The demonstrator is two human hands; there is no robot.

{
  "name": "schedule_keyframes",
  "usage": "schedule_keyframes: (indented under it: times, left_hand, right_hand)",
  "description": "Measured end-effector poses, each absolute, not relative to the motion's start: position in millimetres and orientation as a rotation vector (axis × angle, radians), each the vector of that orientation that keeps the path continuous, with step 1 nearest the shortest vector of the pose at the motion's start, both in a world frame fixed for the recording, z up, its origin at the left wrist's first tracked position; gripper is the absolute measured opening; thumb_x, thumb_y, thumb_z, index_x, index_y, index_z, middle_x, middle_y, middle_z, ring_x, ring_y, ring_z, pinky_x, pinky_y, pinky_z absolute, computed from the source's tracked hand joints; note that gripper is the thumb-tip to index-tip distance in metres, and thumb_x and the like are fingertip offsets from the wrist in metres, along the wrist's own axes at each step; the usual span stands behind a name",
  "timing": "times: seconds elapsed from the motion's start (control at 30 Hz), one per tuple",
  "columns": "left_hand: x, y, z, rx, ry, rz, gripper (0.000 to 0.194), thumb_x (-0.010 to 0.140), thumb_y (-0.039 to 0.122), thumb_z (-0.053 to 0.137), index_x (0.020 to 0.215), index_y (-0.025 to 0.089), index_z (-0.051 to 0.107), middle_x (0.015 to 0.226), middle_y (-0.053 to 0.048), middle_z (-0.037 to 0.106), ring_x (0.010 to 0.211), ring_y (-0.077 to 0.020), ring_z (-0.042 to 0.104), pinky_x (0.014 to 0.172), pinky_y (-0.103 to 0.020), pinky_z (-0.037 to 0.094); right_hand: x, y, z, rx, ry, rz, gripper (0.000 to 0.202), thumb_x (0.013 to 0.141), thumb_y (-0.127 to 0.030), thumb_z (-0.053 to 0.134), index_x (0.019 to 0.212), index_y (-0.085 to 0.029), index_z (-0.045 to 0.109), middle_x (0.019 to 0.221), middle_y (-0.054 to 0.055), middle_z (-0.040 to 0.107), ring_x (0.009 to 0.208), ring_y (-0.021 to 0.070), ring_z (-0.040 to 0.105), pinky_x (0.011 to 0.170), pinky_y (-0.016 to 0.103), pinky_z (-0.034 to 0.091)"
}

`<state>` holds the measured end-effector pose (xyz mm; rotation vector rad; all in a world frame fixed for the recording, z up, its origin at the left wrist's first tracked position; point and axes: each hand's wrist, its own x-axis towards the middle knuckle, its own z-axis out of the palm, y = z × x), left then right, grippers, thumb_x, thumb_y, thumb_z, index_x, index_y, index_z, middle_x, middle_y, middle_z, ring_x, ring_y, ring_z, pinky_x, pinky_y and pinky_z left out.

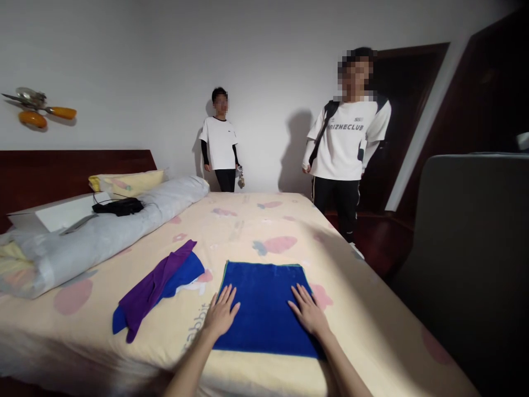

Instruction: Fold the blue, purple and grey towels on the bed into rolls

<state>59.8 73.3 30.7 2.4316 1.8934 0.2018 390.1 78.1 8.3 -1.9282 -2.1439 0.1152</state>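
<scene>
A blue cloth (262, 314) with a thin greenish edge lies spread flat on the bed (252, 220), near its front side. My left hand (222, 311) rests on the cloth's left edge, fingers stretched out and slightly apart. On the opposite edge lies my right hand (309, 311), palm down with its fingers spread. Neither hand grips the fabric. To the left of the cloth, a crumpled purple cloth (155, 284) lies partly over another blue cloth (182, 275).
A rolled grey quilt (111, 237) runs along the bed's left side, with a white box (58, 212) and a black item (118, 206) on it. A pillow (132, 181) lies behind. Two people (219, 143) (347, 138) stand beyond the bed. A dark chair back (463, 231) rises at right.
</scene>
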Motion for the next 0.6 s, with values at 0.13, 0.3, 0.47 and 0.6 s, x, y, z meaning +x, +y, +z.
schedule_keyframes:
  times: [0.13, 0.3, 0.47, 0.6]
  left_hand:
    - [39, 68, 28, 2.456, 1.969, 0.219, 0.057, 0.098, 0.043, 0.027, 0.15, 0.02, 0.033, 0.156, -0.008, 0.03, 0.145, -0.0231, 0.026, 0.118, -0.051, 0.02]
    - [78, 72, 24, 2.579, 1.914, 0.346, 0.061, 0.089, 0.018, 0.033, 0.149, 0.012, 0.033, 0.157, -0.011, 0.027, 0.146, -0.0244, 0.023, 0.117, -0.05, 0.023]
    - [136, 92, 30, 2.629, 1.63, 0.342, 0.066, 0.088, 0.014, 0.03, 0.153, 0.012, 0.02, 0.161, -0.006, 0.019, 0.148, -0.0178, 0.014, 0.12, -0.041, 0.02]
    - [150, 115, 35, 2.572, 1.607, 0.24, 0.06, 0.093, 0.018, 0.026, 0.153, 0.014, 0.023, 0.16, -0.004, 0.022, 0.148, -0.0149, 0.016, 0.12, -0.038, 0.02]
  right_hand:
    - [417, 81, 2, -2.05, -2.07, 0.121, 0.071, 0.094, -0.061, 0.028, 0.149, -0.015, 0.03, 0.157, 0.011, 0.026, 0.146, 0.025, 0.022, 0.119, 0.05, 0.018]
    - [369, 85, 17, -1.861, -2.146, 0.05, 0.067, 0.097, -0.054, 0.026, 0.148, -0.012, 0.033, 0.156, 0.014, 0.026, 0.146, 0.0258, 0.023, 0.119, 0.049, 0.019]
    - [301, 94, 29, -1.479, -2.423, 0.244, 0.056, 0.097, -0.033, 0.026, 0.15, -0.015, 0.028, 0.157, 0.009, 0.028, 0.146, 0.0196, 0.023, 0.118, 0.043, 0.023]
    - [290, 110, 28, -1.452, -2.458, 0.251, 0.055, 0.096, -0.03, 0.028, 0.15, -0.018, 0.03, 0.156, 0.008, 0.03, 0.145, 0.0174, 0.024, 0.119, 0.041, 0.021]
